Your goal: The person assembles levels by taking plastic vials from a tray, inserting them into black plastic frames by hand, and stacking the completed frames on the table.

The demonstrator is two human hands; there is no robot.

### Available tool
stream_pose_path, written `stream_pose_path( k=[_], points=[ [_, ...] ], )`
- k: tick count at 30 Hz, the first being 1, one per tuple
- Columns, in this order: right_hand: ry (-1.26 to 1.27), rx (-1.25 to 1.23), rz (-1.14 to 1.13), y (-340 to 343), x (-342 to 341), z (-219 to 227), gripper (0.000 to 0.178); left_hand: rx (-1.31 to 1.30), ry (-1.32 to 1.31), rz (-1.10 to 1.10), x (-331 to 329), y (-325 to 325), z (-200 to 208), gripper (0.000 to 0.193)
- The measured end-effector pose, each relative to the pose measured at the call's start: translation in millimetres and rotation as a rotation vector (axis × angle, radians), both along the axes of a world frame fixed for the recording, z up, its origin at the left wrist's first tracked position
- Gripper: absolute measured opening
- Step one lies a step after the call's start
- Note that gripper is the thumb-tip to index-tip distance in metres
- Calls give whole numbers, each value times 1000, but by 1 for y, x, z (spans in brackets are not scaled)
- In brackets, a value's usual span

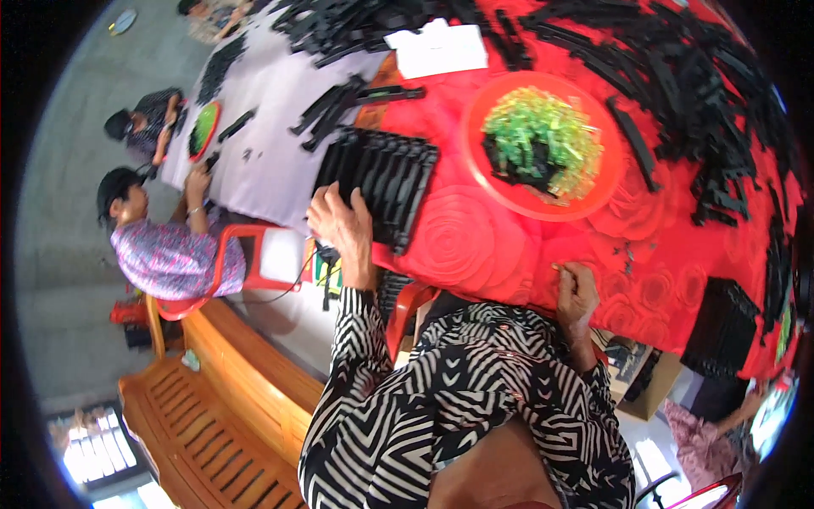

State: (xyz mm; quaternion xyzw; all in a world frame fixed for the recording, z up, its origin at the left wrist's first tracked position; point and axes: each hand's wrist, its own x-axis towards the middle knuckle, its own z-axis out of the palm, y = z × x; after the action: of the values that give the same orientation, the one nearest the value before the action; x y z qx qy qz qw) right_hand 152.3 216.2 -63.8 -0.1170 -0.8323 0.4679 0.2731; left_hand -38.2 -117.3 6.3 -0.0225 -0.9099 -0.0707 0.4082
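Observation:
A row of long black plastic strips lies side by side at the left edge of the red-covered table. My left hand rests at the near left corner of this row, its fingers apart and touching the strips. My right hand is low over the table's front edge, thumb and fingers pinched together. Whatever is between those fingertips is too small to make out. Beyond it stands a red-orange bowl with many small translucent green and yellow pieces and some black parts in it.
Heaps of black strips cover the table's far side. A white piece of paper or card lies at the back. At right is another stack of strips. A co-worker sits at left by a red chair; a wooden bench stands nearer.

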Motion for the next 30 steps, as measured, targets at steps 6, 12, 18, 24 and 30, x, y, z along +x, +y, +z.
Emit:
stream_pose_path(
  k=[6, 12, 18, 24, 30],
  points=[
    [-12, -103, 79, -3, -6, 17, 10, 73, 1, -716, 79, 100, -10, 17],
    [-181, -305, 18, 37, -23, 38, 8, 98, -324, -971, 106, 155, -27, 12],
    [-117, 139, -54, 101, -59, 25, 8, 192, -454, -927, 103, 156, -41, 11],
    [-195, 402, -141, 128, -90, 26, 22, 180, -446, -917, 103, 156, -41, 11],
    [-198, 707, -401, 158, -121, 33, 31, 159, -430, -912, 102, 155, -43, 10]
  ],
)
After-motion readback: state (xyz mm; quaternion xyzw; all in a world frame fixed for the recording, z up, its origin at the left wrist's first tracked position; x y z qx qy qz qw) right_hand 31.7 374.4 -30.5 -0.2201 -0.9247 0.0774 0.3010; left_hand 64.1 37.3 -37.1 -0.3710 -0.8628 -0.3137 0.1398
